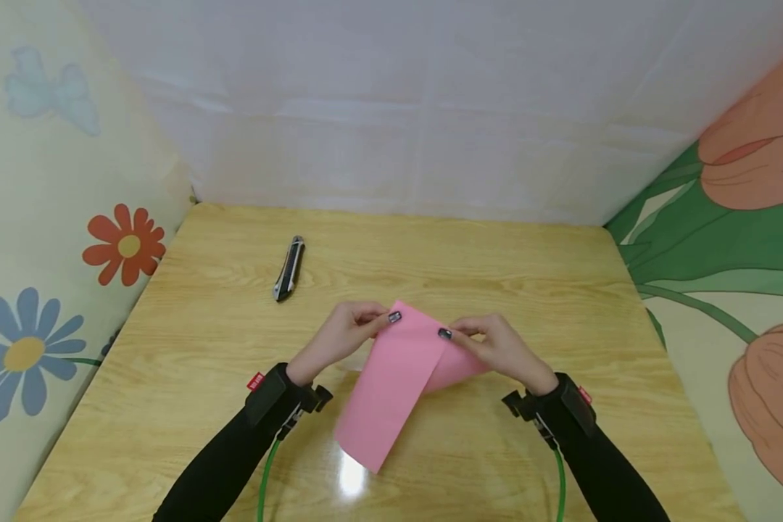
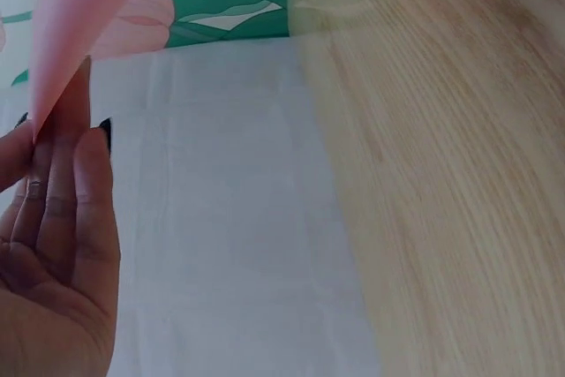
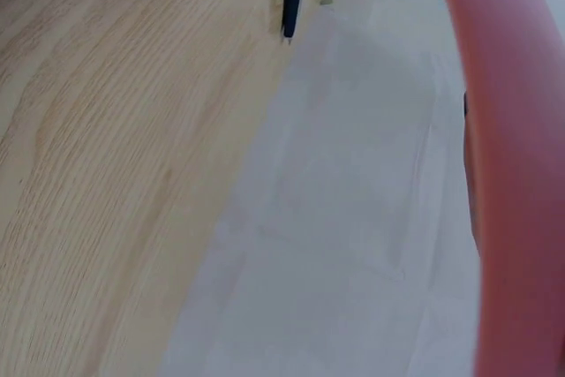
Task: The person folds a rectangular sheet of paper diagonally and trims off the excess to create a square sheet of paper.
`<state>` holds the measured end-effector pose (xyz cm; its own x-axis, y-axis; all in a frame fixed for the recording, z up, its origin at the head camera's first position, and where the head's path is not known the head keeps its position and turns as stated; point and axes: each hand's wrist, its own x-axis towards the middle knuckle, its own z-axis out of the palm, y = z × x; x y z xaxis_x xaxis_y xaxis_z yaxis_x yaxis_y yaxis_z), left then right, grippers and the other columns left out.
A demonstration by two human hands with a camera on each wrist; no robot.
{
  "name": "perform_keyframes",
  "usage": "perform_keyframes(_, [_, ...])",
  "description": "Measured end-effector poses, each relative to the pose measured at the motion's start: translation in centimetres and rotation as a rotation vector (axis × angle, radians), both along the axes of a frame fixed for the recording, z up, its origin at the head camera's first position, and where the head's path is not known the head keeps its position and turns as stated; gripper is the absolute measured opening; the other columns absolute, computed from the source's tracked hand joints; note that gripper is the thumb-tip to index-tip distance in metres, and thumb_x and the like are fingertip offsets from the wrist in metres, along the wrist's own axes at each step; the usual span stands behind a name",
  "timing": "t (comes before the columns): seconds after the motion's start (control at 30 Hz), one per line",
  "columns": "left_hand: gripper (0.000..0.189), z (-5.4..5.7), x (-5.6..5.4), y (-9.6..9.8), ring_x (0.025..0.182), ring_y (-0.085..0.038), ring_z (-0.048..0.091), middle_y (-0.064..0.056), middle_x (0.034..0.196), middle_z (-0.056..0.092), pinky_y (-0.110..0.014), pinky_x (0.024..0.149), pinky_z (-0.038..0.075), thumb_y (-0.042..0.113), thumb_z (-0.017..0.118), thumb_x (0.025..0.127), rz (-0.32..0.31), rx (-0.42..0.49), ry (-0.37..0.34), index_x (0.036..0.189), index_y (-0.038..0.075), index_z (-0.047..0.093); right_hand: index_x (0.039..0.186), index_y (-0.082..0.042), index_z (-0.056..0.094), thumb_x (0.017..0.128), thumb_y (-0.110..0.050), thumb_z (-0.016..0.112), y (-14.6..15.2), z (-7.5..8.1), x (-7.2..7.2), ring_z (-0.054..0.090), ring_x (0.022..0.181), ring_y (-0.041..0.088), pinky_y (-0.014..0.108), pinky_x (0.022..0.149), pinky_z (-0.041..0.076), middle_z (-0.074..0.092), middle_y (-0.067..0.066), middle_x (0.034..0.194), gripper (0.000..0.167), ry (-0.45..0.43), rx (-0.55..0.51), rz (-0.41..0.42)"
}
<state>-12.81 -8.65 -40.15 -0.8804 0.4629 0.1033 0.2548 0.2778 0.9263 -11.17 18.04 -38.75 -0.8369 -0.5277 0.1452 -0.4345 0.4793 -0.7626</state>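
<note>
A pink sheet of paper (image 1: 394,384), folded over on itself at an angle, is held up above the wooden table. My left hand (image 1: 349,332) pinches its upper left corner between thumb and fingers. In the left wrist view, the left hand (image 2: 62,209) has the paper's pointed corner (image 2: 75,33) between its thumb and fingers. My right hand (image 1: 499,344) pinches the folded top edge on the right, thumb in front. The paper (image 3: 521,147) fills the right side of the right wrist view and hides most of that hand.
A utility knife (image 1: 289,268) lies on the wooden table (image 1: 528,283), toward the back left. A white cloth (image 1: 391,109) hangs behind the table. Flower-patterned panels flank it on the left (image 1: 13,246) and right (image 1: 711,232). Green cables run from both wrist cameras.
</note>
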Motion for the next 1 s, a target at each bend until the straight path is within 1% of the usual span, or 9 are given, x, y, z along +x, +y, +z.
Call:
perform_keyframes(0.1, [0.017,0.23,-0.01,0.27,0.068,-0.011,0.063,-0.011,0.082,0.071,-0.022,0.062,0.051,0.008,0.060,0.092,0.033,-0.007,0.052,0.099,-0.002,0.071,0.095,-0.002,0.073,0.091,-0.006,0.060,-0.16,0.03,-0.01,0.068,0.085,0.021,0.031,0.075,0.054,0.072,0.009,0.090,0.014,-0.003,-0.011,0.010])
perform_keyframes(0.17, [0.016,0.32,0.12,0.29,0.068,-0.009,0.064,-0.011,0.083,0.071,-0.021,0.061,0.050,0.007,0.061,0.091,0.046,-0.013,0.072,0.099,-0.002,0.071,0.095,-0.001,0.073,0.091,-0.005,0.060,-0.22,0.04,-0.03,0.068,0.084,0.021,0.029,0.074,0.054,0.072,0.009,0.090,0.014,-0.008,-0.014,0.004])
perform_keyframes(0.27, [0.017,0.51,0.35,0.25,0.070,-0.012,0.066,-0.012,0.084,0.071,-0.021,0.063,0.053,0.006,0.064,0.088,0.034,-0.017,0.092,0.101,-0.003,0.071,0.095,-0.001,0.073,0.091,-0.004,0.060,-0.21,0.08,-0.03,0.068,0.084,0.021,0.028,0.072,0.054,0.072,0.010,0.090,0.014,-0.026,-0.010,-0.016])
perform_keyframes(0.37, [0.016,0.71,0.48,0.20,0.070,-0.014,0.068,-0.012,0.082,0.071,-0.023,0.064,0.055,0.005,0.067,0.086,0.009,-0.025,0.095,0.099,-0.003,0.071,0.095,0.000,0.073,0.090,-0.004,0.060,-0.13,0.23,0.02,0.068,0.083,0.021,0.027,0.072,0.053,0.072,0.011,0.090,0.014,-0.047,0.001,-0.029])
perform_keyframes(0.5, [0.014,0.70,0.49,0.18,0.069,-0.015,0.068,-0.011,0.080,0.071,-0.023,0.064,0.055,0.008,0.068,0.086,0.004,-0.047,0.098,0.094,-0.002,0.072,0.095,-0.001,0.073,0.091,-0.006,0.060,-0.12,0.34,-0.01,0.068,0.081,0.019,0.028,0.072,0.053,0.072,0.010,0.088,0.015,-0.055,0.005,-0.011])
perform_keyframes(0.67, [0.016,0.58,0.51,0.25,0.073,-0.016,0.069,-0.013,0.085,0.072,-0.023,0.067,0.055,0.006,0.064,0.088,0.020,-0.035,0.085,0.099,-0.003,0.071,0.094,-0.003,0.073,0.092,-0.008,0.060,-0.02,0.34,0.05,0.067,0.079,0.014,0.027,0.071,0.053,0.072,0.008,0.087,0.015,-0.034,0.011,0.054])
perform_keyframes(0.77, [0.015,0.52,0.54,0.33,0.072,-0.014,0.068,-0.011,0.083,0.072,-0.022,0.065,0.054,0.007,0.063,0.089,0.045,-0.031,0.099,0.097,-0.001,0.072,0.095,-0.003,0.073,0.092,-0.008,0.059,-0.02,0.39,0.16,0.067,0.079,0.013,0.026,0.070,0.053,0.072,0.007,0.088,0.015,-0.022,0.019,0.086])
perform_keyframes(0.87, [0.015,0.49,0.56,0.42,0.067,-0.013,0.066,-0.010,0.081,0.072,-0.021,0.061,0.052,0.008,0.063,0.090,0.067,-0.028,0.128,0.096,-0.001,0.073,0.095,-0.003,0.073,0.092,-0.008,0.059,-0.09,0.46,0.25,0.067,0.079,0.013,0.027,0.070,0.053,0.072,0.007,0.088,0.015,-0.013,0.020,0.088])
perform_keyframes(1.0, [0.016,0.41,0.60,0.52,0.070,-0.014,0.067,-0.014,0.088,0.071,-0.021,0.063,0.054,0.006,0.064,0.089,0.073,0.011,0.119,0.099,-0.003,0.071,0.095,-0.003,0.073,0.092,-0.007,0.059,-0.12,0.52,0.30,0.068,0.079,0.014,0.027,0.071,0.053,0.072,0.007,0.088,0.015,-0.011,0.025,0.078])
